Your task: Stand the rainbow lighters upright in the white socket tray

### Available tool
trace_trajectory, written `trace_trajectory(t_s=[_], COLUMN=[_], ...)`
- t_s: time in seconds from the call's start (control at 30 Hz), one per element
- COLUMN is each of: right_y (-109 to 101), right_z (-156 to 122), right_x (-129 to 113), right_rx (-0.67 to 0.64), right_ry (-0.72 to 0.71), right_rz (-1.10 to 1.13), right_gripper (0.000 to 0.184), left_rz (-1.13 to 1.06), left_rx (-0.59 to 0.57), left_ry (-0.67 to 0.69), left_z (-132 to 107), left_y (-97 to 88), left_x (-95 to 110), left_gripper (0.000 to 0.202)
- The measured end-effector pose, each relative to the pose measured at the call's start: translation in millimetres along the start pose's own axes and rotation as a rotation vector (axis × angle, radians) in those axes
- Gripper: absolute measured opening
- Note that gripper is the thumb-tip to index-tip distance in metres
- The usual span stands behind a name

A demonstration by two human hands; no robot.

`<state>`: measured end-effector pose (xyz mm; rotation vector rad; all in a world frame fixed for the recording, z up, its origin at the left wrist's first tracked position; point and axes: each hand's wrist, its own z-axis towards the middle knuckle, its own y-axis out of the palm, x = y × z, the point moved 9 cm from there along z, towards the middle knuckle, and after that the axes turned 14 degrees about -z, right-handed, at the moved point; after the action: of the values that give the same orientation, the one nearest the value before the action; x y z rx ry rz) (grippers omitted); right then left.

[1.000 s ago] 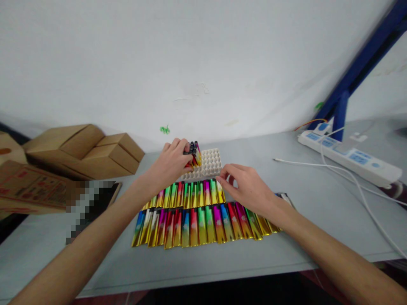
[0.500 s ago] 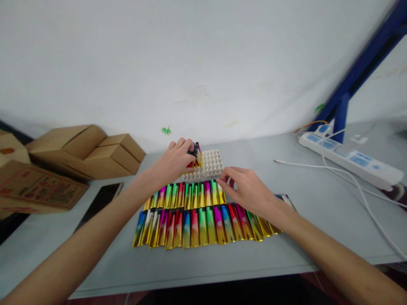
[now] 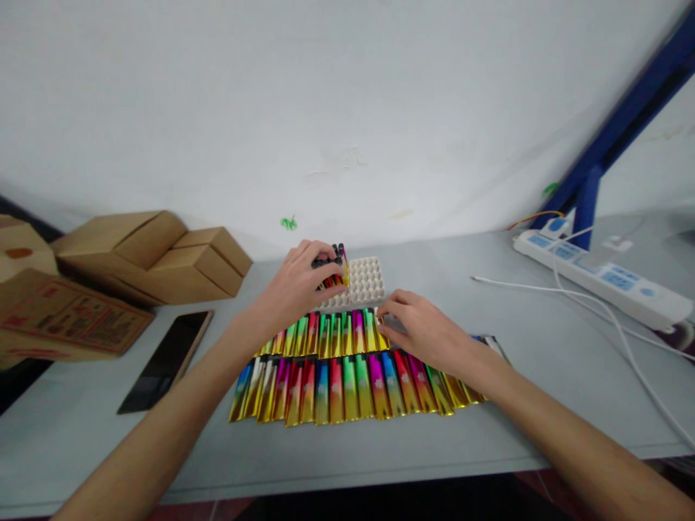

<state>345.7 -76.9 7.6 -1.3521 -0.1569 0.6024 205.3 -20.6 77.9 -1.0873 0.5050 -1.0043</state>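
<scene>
My left hand [image 3: 309,273] is lying curled around upright lighters [image 3: 337,255] in the left white tray [image 3: 341,298]; my right hand [image 3: 418,323] is hovering at the right end of the back row [image 3: 347,336]; whether either is gripping, I cannot tell; a left-hand nudge could be toppling the upright ones, a sagging right wrist skewing the front row [image 3: 347,391].

Left hand [image 3: 298,278] and right hand [image 3: 426,329] are showing bare; forearms [image 3: 190,394] running bare too. Dark, apparently black clothing [image 3: 391,501] is showing past surface's [image 3: 326,463] front edge.
</scene>
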Motion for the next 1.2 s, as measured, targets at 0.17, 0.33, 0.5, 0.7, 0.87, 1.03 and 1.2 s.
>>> trace_trajectory(t_s=[0.17, 0.33, 0.5, 0.7, 0.87, 1.03, 1.2], right_y=[10, 18, 19, 17, -6, -10, -10], right_z=[-1, -4, -5, -2, 2, 3, 1], right_x=[8, 21, 21, 29, 28, 3, -6], right_rx=[-0.026, -0.084, -0.118, -0.111, 0.051, 0.121, 0.218], right_ry=[0.086, 0.228, 0.262, 0.28, 0.275, 0.239, 0.239], right_rz=[-0.029, -0.007, -0.059, -0.144, 0.205, 0.829, 0.916], right_gripper=[0.019, 0.031, 0.045, 0.032, 0.017, 0.023, 0.023], left_rz=[-0.13, -0.229, -0.322, -0.378, -0.524, -0.944, -1.243], left_rx=[0.219, 0.277, 0.241, 0.239, 0.253, 0.239, 0.329], left_ry=[-0.034, -0.008, -0.032, -0.048, -0.287, -0.474, -0.544], left_z=[-15, -26, -30, -31, -34, -35, -37], left_y=[-11.2, -6.5, 1.8, 9.0, 10.5, 26.3, 34.6], left_x=[15, 26, 34, 40, 27, 26, 29], left_gripper=[0.013, 0.012, 0.015, 0.02, 0.027, 0.028, 0.031])
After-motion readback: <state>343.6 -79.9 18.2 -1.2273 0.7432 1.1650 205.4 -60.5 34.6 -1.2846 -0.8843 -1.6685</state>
